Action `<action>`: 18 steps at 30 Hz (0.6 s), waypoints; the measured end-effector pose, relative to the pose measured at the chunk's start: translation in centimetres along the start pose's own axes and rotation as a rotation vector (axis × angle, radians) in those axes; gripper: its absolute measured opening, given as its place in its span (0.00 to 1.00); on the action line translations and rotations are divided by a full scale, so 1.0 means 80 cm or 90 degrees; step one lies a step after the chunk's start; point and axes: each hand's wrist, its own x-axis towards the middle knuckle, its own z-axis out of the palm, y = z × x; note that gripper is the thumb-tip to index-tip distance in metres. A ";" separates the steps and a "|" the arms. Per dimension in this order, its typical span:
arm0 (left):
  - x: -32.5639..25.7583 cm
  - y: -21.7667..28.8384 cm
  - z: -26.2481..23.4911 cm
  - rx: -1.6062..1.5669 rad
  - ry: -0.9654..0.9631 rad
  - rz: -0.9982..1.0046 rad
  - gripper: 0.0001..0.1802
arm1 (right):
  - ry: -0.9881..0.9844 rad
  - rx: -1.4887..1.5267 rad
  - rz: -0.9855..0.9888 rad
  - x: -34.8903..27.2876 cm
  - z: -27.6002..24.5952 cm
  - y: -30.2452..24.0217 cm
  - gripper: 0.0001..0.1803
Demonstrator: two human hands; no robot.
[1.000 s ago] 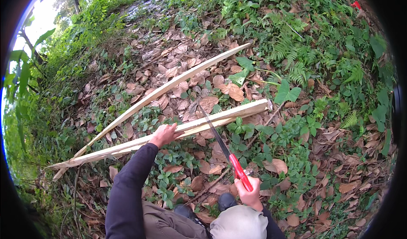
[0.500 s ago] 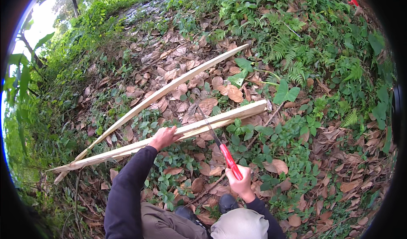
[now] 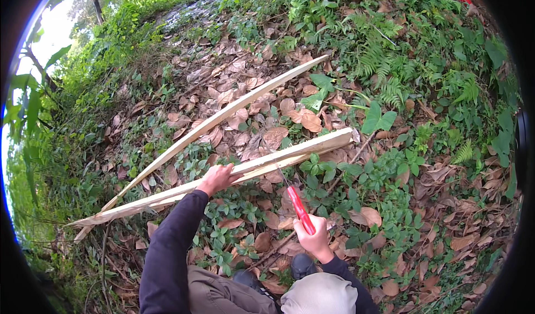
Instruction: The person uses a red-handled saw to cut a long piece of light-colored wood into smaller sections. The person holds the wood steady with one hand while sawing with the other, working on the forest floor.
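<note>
My left hand is closed around a long pale wooden board, with the thumb side along its top. A second pale strip runs just under the board's near side. In my right hand is the red handle of a hand saw, fingers wrapped round it. Its thin dark blade points up and left to the board, right of my left hand; I cannot tell how far it sits in the wood. Beyond lies another long, slightly bowed wooden strip, meeting the board near its left end.
Brown fallen leaves and low green plants cover the ground. Ferns grow at the far right, and a thin branch lies under the board's right part. My shoes are close below the saw.
The saw blade crossed over the board's top half a second ago; now less of it shows, and it looks more edge-on. Both hands keep their grips, with the board nearly in place.
</note>
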 end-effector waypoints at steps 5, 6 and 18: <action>0.002 0.000 -0.007 0.020 -0.020 -0.015 0.30 | -0.038 0.044 0.126 -0.056 -0.056 -0.026 0.15; 0.004 0.003 -0.004 0.021 -0.021 -0.013 0.30 | -0.015 0.050 0.135 -0.057 -0.057 -0.024 0.15; 0.009 -0.002 -0.007 0.017 -0.017 -0.012 0.31 | -0.023 0.026 0.126 -0.054 -0.054 -0.017 0.16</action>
